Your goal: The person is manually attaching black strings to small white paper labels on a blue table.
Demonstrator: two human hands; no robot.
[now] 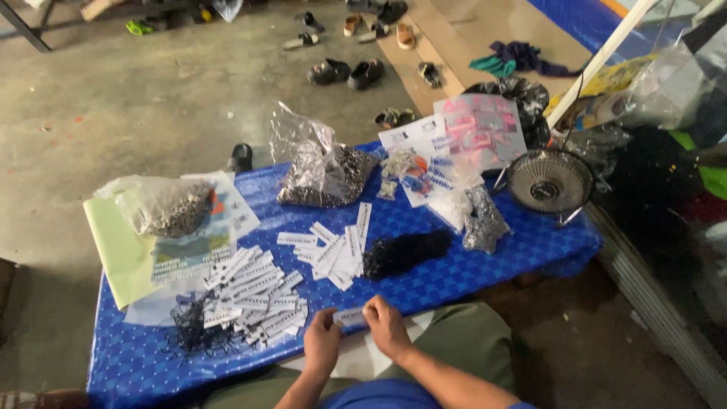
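Note:
Both my hands meet at the near edge of a low table with a blue patterned cover [485, 265]. My left hand [322, 338] and my right hand [386, 326] pinch a small white paper tag [351, 316] between them. A fanned pile of several white tags with dark strings [246, 299] lies to the left of my hands. A second pile of white tags [333, 246] sits further back, beside a black heap of strings [405, 251].
Clear plastic bags of small dark parts [322, 178] [163, 206] rest on the table, with papers [117, 246], printed packets [477, 129] and a small round fan [550, 182] at the right. Several sandals [348, 72] lie on the concrete floor beyond.

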